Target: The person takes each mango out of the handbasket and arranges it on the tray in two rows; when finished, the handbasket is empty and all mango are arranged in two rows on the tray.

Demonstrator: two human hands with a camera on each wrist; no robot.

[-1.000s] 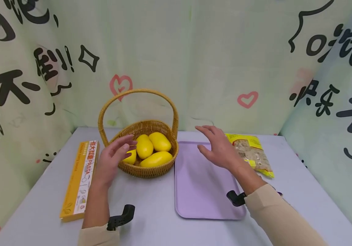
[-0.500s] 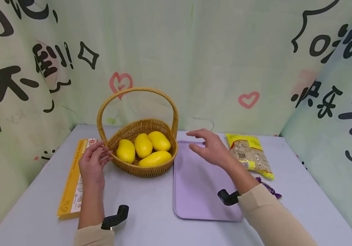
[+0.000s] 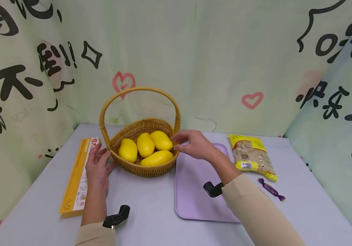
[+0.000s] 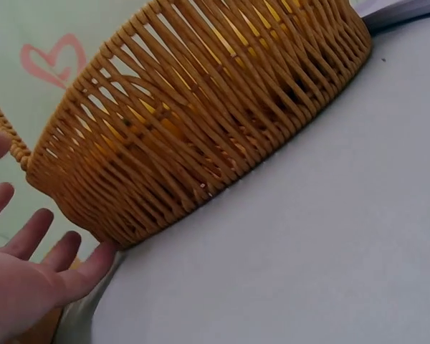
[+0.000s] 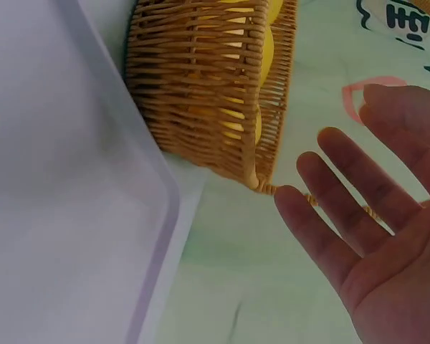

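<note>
A wicker basket (image 3: 146, 172) with a tall arched handle stands at the back of the table, holding several yellow mangoes (image 3: 157, 158). At its left side is my left hand (image 3: 97, 174), palm toward the wicker. In the left wrist view the fingers (image 4: 97, 265) are spread, and the little fingertip appears at the basket's lower edge; contact is not certain. My right hand (image 3: 194, 146) hovers by the basket's right rim, above the tray's far corner. Its fingers (image 5: 344, 215) are loosely extended in the right wrist view, with nothing held.
A purple tray (image 3: 194, 198) lies right of the basket. Beyond it are a yellow plastic bag (image 3: 252, 155) of a brownish food and a purple wrapped candy (image 3: 271, 189). On the left lies an orange and white pasta box (image 3: 74, 184), partly behind my left hand.
My left hand has moved left from in front of the basket to its outer left side. The right hand has come left toward the right rim, uncovering the candy. The basket stays in place.
</note>
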